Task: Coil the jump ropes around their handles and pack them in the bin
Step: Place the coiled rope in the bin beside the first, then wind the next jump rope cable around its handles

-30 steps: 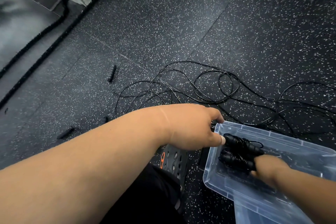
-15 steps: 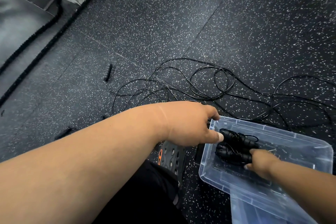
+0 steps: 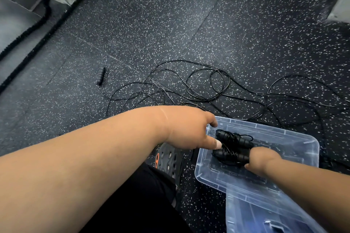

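Rope wound round its handles sits as a dark bundle [image 3: 233, 147] in the clear bin [image 3: 295, 143] on the floor; the right hand [image 3: 262, 161] is curled on the bundle's near end, while the left hand [image 3: 189, 130] grips the bin's corner, thumb at the rim beside the bundle; the thin cord looks light and springy, likely to uncoil unless held by the stiff grips; loose ropes [image 3: 208, 89] sprawl tangled just beyond the bin, one handle [image 3: 100, 75] lying apart; taking those by the handles seems safest; the speckled floor [image 3: 170, 24] leaves open room, though the bin's lid [image 3: 246, 213] crowds the near side.
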{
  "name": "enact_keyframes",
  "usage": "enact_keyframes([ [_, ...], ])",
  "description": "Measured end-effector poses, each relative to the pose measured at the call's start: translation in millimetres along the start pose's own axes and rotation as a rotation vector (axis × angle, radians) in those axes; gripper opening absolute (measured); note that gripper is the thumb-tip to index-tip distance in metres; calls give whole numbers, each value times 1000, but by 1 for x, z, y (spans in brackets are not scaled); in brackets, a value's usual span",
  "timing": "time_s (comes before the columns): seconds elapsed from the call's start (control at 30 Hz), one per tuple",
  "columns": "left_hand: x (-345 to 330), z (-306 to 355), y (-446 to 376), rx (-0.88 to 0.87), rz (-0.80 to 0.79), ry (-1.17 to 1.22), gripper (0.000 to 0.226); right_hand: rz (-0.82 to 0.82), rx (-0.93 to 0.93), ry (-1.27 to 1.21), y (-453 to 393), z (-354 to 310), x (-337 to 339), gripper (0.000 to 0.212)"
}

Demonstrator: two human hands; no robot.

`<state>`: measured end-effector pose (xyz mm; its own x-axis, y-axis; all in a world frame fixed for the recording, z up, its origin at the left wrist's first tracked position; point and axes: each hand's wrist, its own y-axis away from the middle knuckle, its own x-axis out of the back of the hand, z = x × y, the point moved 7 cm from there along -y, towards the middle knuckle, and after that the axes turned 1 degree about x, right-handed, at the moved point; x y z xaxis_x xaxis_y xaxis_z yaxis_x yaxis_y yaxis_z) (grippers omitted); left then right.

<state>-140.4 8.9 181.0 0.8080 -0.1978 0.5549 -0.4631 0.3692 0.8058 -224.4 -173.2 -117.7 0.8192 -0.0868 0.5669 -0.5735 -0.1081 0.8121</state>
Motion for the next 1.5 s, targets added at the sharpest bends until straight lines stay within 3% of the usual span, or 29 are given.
enact_keyframes([
  [0.13,2,2,0,4,5,-21,67,105,102,69,12,-8,20,25],
  [0.27,7,3,-1,4,26,-50,60,367,442,230,35,-31,64,33],
  [0.33,10,2,-3,10,52,-77,61,511,532,194,46,-33,89,43],
  [0.47,15,1,-8,28,62,-109,66,727,326,-226,39,3,148,35],
  [0.53,16,1,-12,34,57,-112,66,656,147,-390,16,33,162,23],
  [0.6,18,1,-15,35,57,-106,66,458,41,-431,-9,54,159,19],
  [0.7,21,3,-21,36,53,-94,65,152,28,-388,-38,66,135,37],
  [0.77,24,3,-25,38,53,-86,64,50,33,-376,-51,68,124,50],
  [1.0,29,2,-35,21,53,-46,64,-114,42,-334,-85,52,98,58],
  [1.13,28,0,-38,21,51,-30,63,-140,-42,-323,-96,57,89,80],
  [1.3,27,-2,-39,18,47,-26,63,-64,-50,-260,-103,58,94,53],
  [1.5,24,-2,-36,12,34,-14,66,-76,-48,-11,-110,65,91,55],
])
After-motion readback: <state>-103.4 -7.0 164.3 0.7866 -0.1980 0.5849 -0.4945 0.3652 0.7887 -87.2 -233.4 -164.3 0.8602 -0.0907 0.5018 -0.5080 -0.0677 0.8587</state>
